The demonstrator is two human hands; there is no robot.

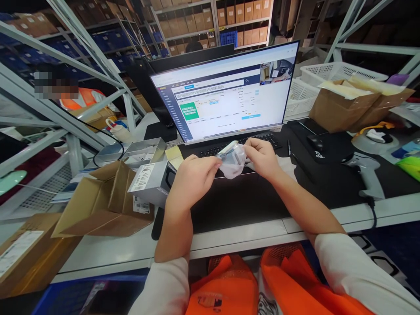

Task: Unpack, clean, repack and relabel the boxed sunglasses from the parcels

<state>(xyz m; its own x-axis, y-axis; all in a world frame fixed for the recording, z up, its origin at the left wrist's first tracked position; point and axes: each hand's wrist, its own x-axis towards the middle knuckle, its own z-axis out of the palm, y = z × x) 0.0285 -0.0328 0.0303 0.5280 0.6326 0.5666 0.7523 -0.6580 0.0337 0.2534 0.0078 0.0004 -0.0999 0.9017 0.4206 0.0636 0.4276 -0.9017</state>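
Between my hands, above the black desk mat and in front of the keyboard [210,151], is a small clear plastic bag [232,162]. Something pale and flat shows inside it, too blurred to name. My left hand [196,177] pinches the bag's left edge between thumb and fingers. On the opposite edge, my right hand [262,156] grips the bag near its top. A crumpled white sheet [286,166] lies under my right wrist. Left of my left hand stands a grey box with a white label [147,179].
A lit monitor [226,96] stands behind my hands. An open cardboard box [101,201] is at the left. On the right are a barcode scanner [365,168], a mouse [315,142], a tape roll [374,139] and brown cartons [344,105]. A person in an orange vest [77,100] is beyond the frame bars.
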